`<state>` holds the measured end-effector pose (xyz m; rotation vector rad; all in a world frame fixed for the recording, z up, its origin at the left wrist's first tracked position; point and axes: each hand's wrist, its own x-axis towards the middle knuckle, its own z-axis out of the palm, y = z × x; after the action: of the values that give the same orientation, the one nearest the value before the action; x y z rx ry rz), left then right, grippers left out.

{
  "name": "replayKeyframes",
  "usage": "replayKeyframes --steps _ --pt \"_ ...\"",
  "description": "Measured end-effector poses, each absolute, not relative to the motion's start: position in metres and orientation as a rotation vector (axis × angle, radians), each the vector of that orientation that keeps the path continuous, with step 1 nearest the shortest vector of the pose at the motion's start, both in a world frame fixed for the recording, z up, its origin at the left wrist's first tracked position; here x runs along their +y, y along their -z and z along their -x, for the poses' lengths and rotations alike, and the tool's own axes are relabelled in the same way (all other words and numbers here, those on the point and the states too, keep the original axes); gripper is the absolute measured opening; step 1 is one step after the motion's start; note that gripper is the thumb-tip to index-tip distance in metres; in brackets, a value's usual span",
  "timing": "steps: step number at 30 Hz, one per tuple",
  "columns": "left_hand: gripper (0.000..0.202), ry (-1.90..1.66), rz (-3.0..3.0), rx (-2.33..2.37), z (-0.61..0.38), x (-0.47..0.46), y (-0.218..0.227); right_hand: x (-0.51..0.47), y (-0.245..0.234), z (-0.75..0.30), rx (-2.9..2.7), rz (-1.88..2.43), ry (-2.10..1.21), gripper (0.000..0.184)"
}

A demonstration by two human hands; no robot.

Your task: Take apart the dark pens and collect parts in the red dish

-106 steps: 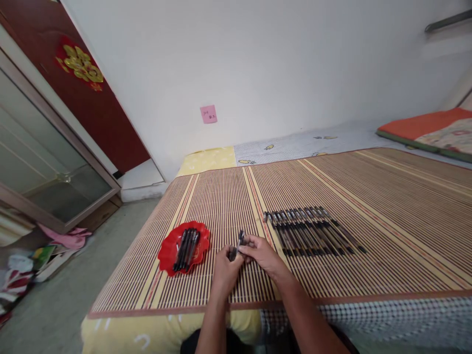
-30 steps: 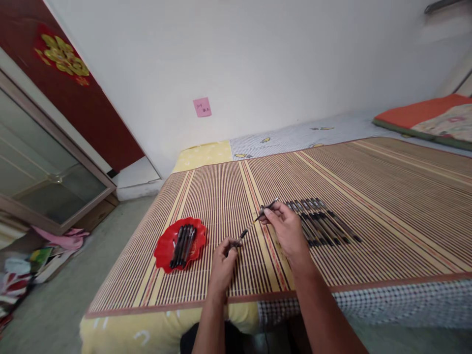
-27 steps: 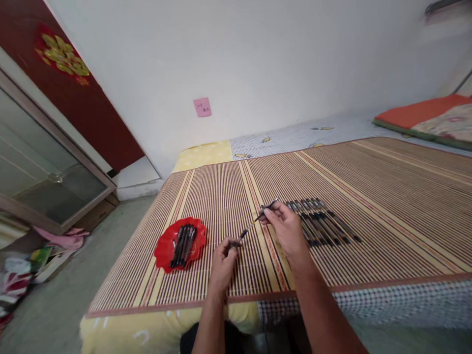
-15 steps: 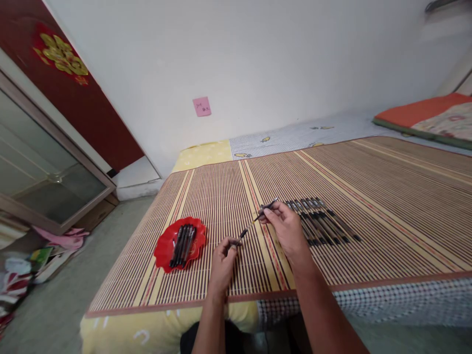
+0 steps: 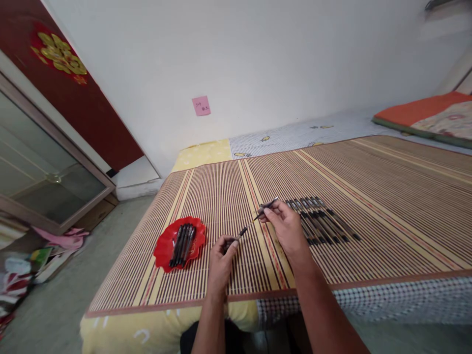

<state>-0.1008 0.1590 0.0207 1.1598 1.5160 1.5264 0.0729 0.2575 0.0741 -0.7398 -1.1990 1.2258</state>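
My right hand [image 5: 285, 228] pinches a dark pen barrel [image 5: 267, 206] with a thin refill poking out toward the left. My left hand [image 5: 220, 258] is closed on a small dark pen piece [image 5: 241, 232] at the refill's lower end. Both hands hover just above a striped bamboo mat [image 5: 228, 196]. To the right of my right hand lies a row of several dark pens [image 5: 322, 221], side by side. To the left of my left hand, a red plate [image 5: 164, 248] holds several more dark pens [image 5: 182, 238].
The mat covers a bed with a yellow and checked sheet [image 5: 206, 152]. An orange cushion [image 5: 424, 115] lies at the far right. A white wall with a pink note [image 5: 201, 105] stands behind. A glass door [image 5: 40, 167] and floor clutter [image 5: 33, 255] are at the left.
The hands held one pen together near the front edge; since then they have drawn apart, the right one lifting the barrel up and right. Over the last second they barely move.
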Motion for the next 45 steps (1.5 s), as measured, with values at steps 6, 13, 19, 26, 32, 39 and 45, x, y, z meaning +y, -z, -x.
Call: replayKeyframes --steps 6,13,19,26,32,39,45 --pt "0.019 -1.476 -1.179 1.504 0.099 0.158 -0.023 0.256 -0.075 -0.078 -1.313 0.716 -1.201 0.017" --pt "0.022 -1.461 -1.219 1.514 0.096 0.158 -0.021 0.256 -0.07 -0.07 -1.375 0.689 -1.262 0.018" --pt "0.027 -1.504 -1.072 1.39 0.092 0.159 -0.013 0.255 -0.064 -0.06 -1.414 0.684 -1.314 0.015" --pt "0.039 -1.522 -0.844 1.235 0.083 0.161 -0.014 0.256 -0.056 -0.055 -1.445 0.685 -1.384 0.015" --pt "0.04 -1.558 -0.79 1.181 0.08 0.162 -0.017 0.262 -0.047 -0.059 -1.371 0.75 -1.502 0.028" --pt "0.043 -1.577 -0.734 1.165 0.08 0.163 -0.018 0.264 -0.042 -0.057 -1.358 0.781 -1.498 0.027" --pt "0.042 -1.573 -0.705 1.146 0.078 0.163 -0.018 0.264 -0.042 -0.057 -1.335 0.784 -1.49 0.03"
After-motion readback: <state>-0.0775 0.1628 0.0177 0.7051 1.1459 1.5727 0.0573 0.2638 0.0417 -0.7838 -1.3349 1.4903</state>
